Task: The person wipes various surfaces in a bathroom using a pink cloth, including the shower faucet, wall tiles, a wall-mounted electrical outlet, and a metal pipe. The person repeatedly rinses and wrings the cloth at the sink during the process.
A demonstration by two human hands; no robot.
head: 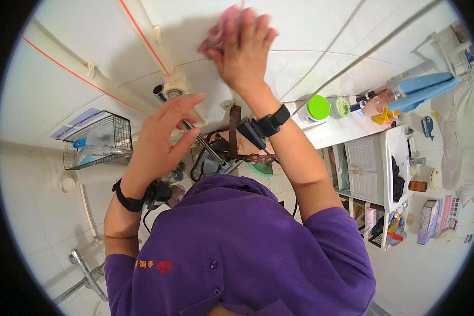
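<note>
My right hand (247,53) is spread over a crumpled pink cloth (217,37), pressing it to the white tiled wall (308,29). The hand and cloth are slightly blurred. Lower on the left, my left hand (164,138) has its thumb and fingers apart around the line of a chrome pole (207,146). The pole's upper end shows beyond the fingers; whether they touch it is unclear. Both wrists bear black straps with small devices.
White pipes (152,43) run along the wall, with a black wire basket (98,140) at left. At right, a ledge (324,132) holds a green-lidded tub (318,107), jars and a blue towel (424,91). A white cabinet (363,168) stands beside it; a shower fixture (87,274) is lower left.
</note>
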